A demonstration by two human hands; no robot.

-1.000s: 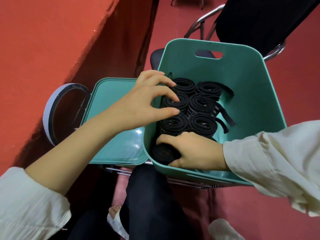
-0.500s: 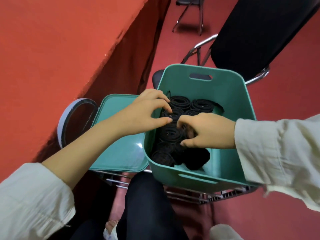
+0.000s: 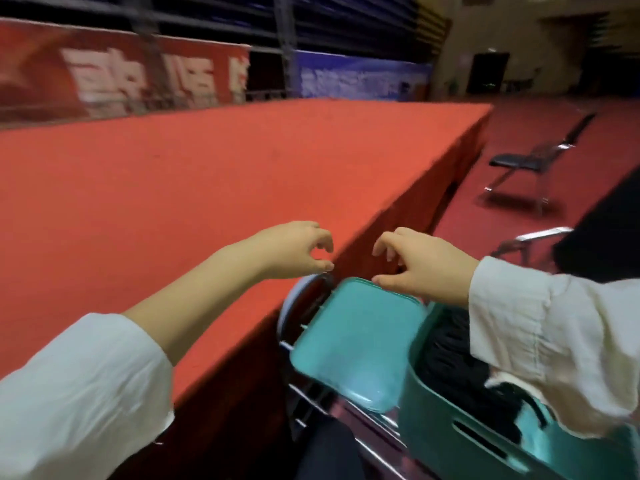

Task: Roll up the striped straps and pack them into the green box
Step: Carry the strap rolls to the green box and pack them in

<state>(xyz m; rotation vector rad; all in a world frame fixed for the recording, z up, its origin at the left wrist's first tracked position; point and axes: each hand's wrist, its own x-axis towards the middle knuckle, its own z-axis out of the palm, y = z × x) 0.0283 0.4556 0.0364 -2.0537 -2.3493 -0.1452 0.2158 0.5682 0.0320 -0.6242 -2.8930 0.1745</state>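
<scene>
**As both hands are lifting out, the box is sitting packed**

While I am watching from my station, the green box is sitting nearest, below and behind the right fingers, its open top facing up and its long axis running away from me. Rolled straps are lying inside as a dark, blurred mass; I cannot tell which way the coils are facing. Just beneath the right fingertips the green lid is lying flat beside the box. Half a second ago both hands were working among the rolls; now the left hand and right hand are hovering above, fingers loosely curled, holding nothing. I am judging that packing is finishing, or another strap is being sought. Beyond the fingertips the red platform is stretching away.
</scene>
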